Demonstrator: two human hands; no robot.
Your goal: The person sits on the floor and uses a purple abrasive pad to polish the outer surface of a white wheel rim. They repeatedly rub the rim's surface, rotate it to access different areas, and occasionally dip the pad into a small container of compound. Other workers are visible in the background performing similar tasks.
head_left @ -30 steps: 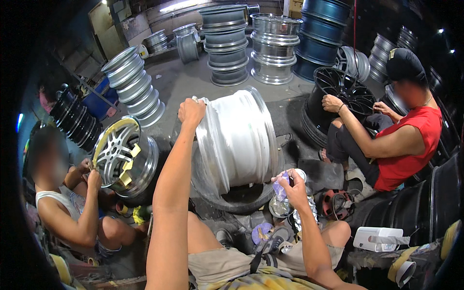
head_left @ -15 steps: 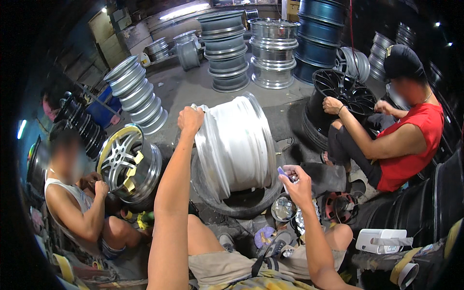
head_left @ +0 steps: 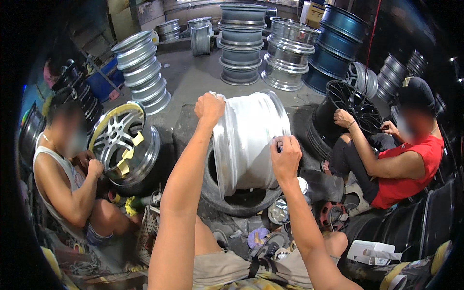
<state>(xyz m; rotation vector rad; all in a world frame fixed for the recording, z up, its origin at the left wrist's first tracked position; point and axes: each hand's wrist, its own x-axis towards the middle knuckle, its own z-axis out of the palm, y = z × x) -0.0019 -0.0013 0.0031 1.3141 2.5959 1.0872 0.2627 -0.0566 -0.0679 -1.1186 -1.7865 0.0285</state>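
A silver-white wheel rim (head_left: 251,137) lies on its side in front of me, resting on a black tyre (head_left: 232,209). My left hand (head_left: 210,107) is closed over the upper left edge of the rim. At the rim's right edge, my right hand (head_left: 286,157) has its fingers bent around a small purple pad (head_left: 279,147), mostly hidden by them. These fingers are against or very close to the rim's surface; I cannot tell which.
To the left a person in a white top works at a partly yellow-taped rim (head_left: 118,137). On the right, a person in red handles a black rim (head_left: 355,106). Rim stacks (head_left: 241,46) stand behind. A tin (head_left: 279,211) and purple disc (head_left: 258,238) lie near my feet.
My right hand has risen from beside the tyre to the rim's right edge, carrying the purple pad. My left hand still grips the rim's edge. The whole view has shifted slightly.
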